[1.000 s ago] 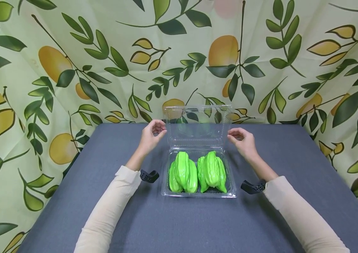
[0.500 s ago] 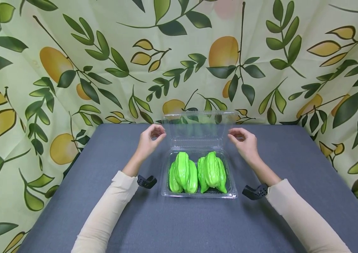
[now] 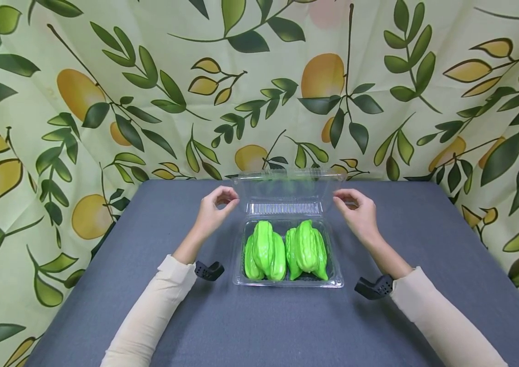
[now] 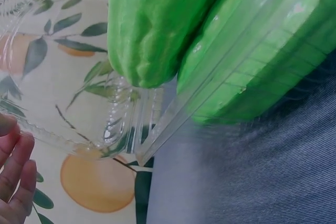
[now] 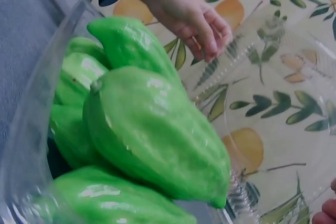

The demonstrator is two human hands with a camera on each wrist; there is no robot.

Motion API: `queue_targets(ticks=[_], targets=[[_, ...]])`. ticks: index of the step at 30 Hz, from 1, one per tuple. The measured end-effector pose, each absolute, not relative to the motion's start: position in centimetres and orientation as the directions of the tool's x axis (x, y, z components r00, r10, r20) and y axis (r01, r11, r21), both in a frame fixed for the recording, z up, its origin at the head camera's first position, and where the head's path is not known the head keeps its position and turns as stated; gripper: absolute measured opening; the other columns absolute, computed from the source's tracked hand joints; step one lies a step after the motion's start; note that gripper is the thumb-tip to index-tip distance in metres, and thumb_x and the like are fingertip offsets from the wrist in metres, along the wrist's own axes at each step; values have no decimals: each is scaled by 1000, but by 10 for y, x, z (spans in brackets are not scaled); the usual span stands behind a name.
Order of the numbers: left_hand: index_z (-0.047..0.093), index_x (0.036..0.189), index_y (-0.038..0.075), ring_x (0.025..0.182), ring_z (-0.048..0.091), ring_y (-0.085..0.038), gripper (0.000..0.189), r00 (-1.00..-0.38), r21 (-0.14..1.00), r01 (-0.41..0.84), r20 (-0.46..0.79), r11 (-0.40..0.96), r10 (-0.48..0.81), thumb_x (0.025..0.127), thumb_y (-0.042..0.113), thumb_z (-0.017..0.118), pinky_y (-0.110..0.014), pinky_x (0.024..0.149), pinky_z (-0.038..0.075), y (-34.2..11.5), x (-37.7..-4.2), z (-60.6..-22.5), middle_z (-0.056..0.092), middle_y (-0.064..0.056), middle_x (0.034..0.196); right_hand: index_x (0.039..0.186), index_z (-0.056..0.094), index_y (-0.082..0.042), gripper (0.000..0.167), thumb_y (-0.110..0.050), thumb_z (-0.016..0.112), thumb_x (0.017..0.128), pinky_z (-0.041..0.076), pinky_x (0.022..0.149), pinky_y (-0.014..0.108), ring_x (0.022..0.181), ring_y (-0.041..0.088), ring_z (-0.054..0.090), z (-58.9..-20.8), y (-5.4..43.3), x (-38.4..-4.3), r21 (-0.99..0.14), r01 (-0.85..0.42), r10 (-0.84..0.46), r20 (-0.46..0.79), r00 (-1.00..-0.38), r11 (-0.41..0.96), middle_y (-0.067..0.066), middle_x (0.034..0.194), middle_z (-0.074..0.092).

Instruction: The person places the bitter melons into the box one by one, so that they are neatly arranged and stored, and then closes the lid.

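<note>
A clear plastic clamshell box (image 3: pixel 287 283) sits on the table, its hinged lid (image 3: pixel 287 188) raised at the back and leaning forward. Inside lie bright green, glossy, ridged fruits (image 3: pixel 264 250) in two side-by-side piles; the right wrist view shows several green fruits (image 5: pixel 152 129) stacked, tapering to tips. My left hand (image 3: pixel 215 208) pinches the lid's left side edge between thumb and fingers, and its fingertips (image 4: pixel 18 156) show at that edge in the left wrist view. At the opposite side edge, my right hand (image 3: pixel 357 211) pinches the lid likewise.
A dark grey-blue cloth (image 3: pixel 282 326) covers the table. Behind it hangs a curtain (image 3: pixel 268 66) printed with leaves and orange fruit. Both wrists wear black straps, the left strap (image 3: pixel 210 270) and the right strap (image 3: pixel 374 287), below cream sleeves.
The lid has tilted forward, its upper edge lower than before. Both hands have come slightly down and toward the person with it, still pinching its sides. The fruits have stayed put.
</note>
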State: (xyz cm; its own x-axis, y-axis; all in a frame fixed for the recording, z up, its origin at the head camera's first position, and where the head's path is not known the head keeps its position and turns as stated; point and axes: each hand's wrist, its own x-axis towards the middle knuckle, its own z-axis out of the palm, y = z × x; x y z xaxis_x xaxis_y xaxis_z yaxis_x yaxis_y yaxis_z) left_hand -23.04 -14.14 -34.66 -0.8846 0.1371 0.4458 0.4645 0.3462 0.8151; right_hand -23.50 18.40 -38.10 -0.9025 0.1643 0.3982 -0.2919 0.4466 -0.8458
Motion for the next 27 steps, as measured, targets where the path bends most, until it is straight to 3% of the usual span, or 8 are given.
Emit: queue_targets(ticks=[4, 6, 12, 17, 21, 27], targets=[[60, 95, -15, 79, 56, 3, 11, -879, 806, 475, 458, 354, 136, 87, -8, 62, -16, 76, 50, -140, -228, -348, 64, -31, 93, 105, 68, 4, 22, -13, 60, 95, 47, 70, 3, 75, -17, 56, -378, 185, -228, -861, -298, 169, 394, -904, 413, -18, 86, 64], [60, 94, -15, 80, 56, 4, 11, -873, 796, 485, 469, 363, 137, 87, -8, 63, -17, 77, 51, -140, -227, -350, 64, -30, 93, 106, 67, 6, 25, -15, 56, 97, 49, 70, 4, 75, -16, 58, -377, 186, -225, -873, -304, 160, 386, -908, 383, -27, 83, 59], [63, 93, -10, 81, 56, 6, 8, -859, 780, 507, 495, 367, 132, 86, -7, 64, -17, 78, 52, -145, -238, -373, 65, -27, 92, 106, 62, 14, 36, -17, 45, 102, 53, 73, 8, 78, -11, 61, -370, 186, -215, -927, -263, 155, 310, -938, 267, -27, 82, 61], [64, 92, -8, 83, 61, 0, 7, -838, 763, 541, 523, 355, 152, 85, -6, 66, -22, 80, 55, -150, -239, -382, 67, -24, 93, 107, 58, 15, 47, -26, 35, 105, 55, 75, 12, 82, -7, 63, -362, 186, -208, -953, -216, 136, 248, -959, 214, -27, 83, 62], [65, 91, -6, 85, 63, -4, 7, -819, 737, 568, 550, 367, 165, 85, -5, 67, -33, 82, 57, -152, -237, -385, 69, -22, 93, 102, 58, 14, 52, -32, 34, 105, 55, 76, 13, 83, -6, 63, -355, 187, -202, -953, -219, 113, 246, -963, 211, -27, 83, 62], [66, 91, -7, 83, 64, -6, 8, -808, 722, 582, 567, 374, 164, 83, -8, 67, -32, 80, 58, -151, -234, -387, 69, -22, 91, 105, 58, 16, 53, -33, 37, 104, 55, 75, 13, 80, -7, 64, -351, 190, -195, -948, -231, 95, 256, -962, 219, -25, 80, 63]])
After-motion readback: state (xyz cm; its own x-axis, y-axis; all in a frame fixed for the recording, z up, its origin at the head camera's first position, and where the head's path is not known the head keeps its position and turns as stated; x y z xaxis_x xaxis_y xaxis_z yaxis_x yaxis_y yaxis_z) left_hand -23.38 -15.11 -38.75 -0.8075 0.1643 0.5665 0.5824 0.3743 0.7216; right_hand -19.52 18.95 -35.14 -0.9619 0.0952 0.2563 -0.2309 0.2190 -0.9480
